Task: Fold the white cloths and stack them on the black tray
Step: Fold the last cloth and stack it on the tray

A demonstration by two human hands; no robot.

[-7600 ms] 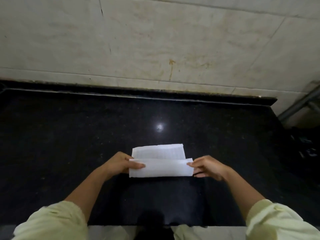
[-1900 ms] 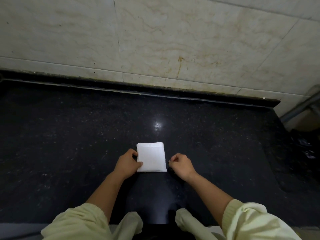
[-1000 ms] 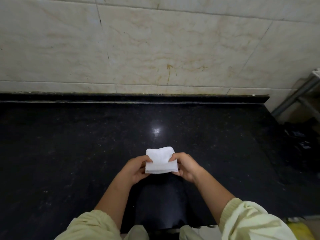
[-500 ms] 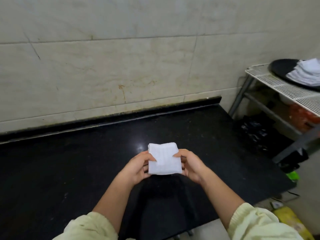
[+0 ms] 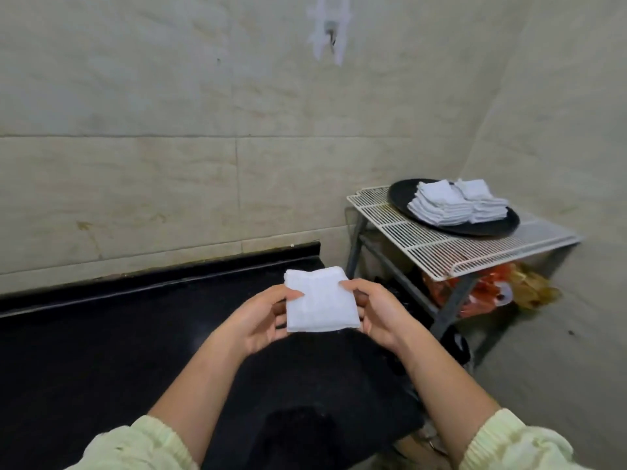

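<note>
A small folded white cloth is held in the air above the right end of the black counter. My left hand grips its left edge and my right hand grips its right edge, thumbs on top. The round black tray sits on a white wire rack at the right, above and beyond my hands. Two stacks of folded white cloths lie on the tray.
The wire rack stands on grey metal legs in the room's corner. Orange and brown bags lie under it. A beige tiled wall runs behind the counter, with a hook high up.
The cloth went from half-folded on the counter to a small square, then both hands lifted it. The view has turned right, so the rack and tray now show fully.
</note>
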